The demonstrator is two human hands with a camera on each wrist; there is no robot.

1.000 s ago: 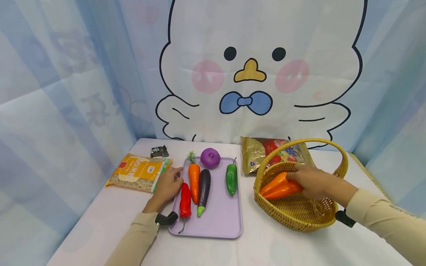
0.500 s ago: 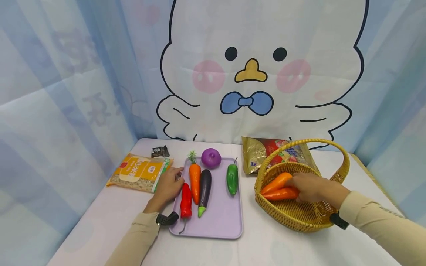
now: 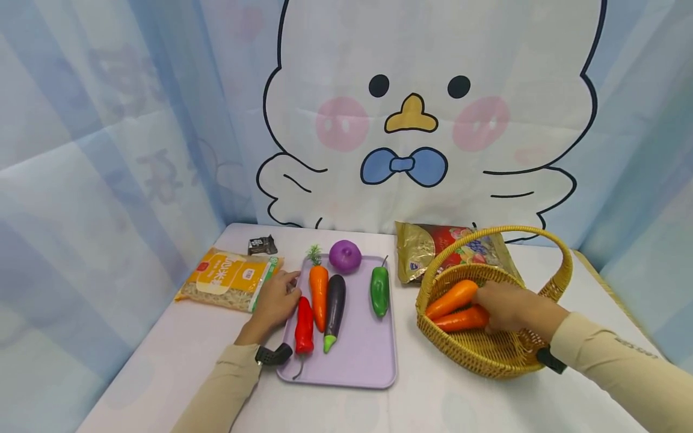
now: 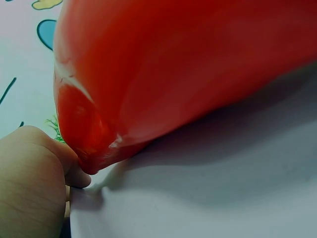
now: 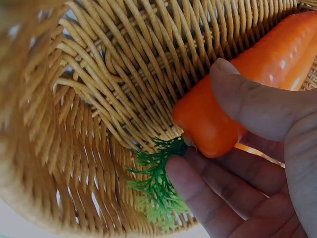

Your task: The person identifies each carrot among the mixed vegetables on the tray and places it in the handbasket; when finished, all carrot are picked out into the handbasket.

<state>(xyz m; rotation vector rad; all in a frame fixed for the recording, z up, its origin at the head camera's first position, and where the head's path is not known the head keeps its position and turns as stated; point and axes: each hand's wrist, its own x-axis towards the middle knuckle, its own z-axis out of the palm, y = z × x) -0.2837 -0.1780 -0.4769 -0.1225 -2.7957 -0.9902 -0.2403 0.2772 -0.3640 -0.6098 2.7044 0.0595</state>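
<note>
My right hand (image 3: 503, 307) is inside the wicker basket (image 3: 476, 361) on the right. In the right wrist view its thumb lies over the thick end of an orange carrot (image 5: 213, 119), with the fingers beneath. A green frond (image 5: 163, 188) shows beside that end. Another carrot (image 3: 452, 299) lies alongside in the basket. My left hand (image 3: 276, 304) rests at the left rim of the lilac tray (image 3: 360, 367), its fingers loosely bent. Close to it on the tray lies a red chili pepper (image 3: 304, 331), large in the left wrist view.
The tray also bears a carrot (image 3: 319, 297), an eggplant (image 3: 335, 307), a purple onion (image 3: 345, 257) and a green pepper (image 3: 380, 291). A yellow grain bag (image 3: 230, 279) and small dark packet (image 3: 263, 245) lie left. A gold bag (image 3: 417, 249) sits behind the basket, whose handle (image 3: 503, 230) arches overhead.
My right hand has moved slightly lower in the basket. Two carrots now show apart there, and the nearer one has shifted slightly right. My left hand has stayed at the tray.
</note>
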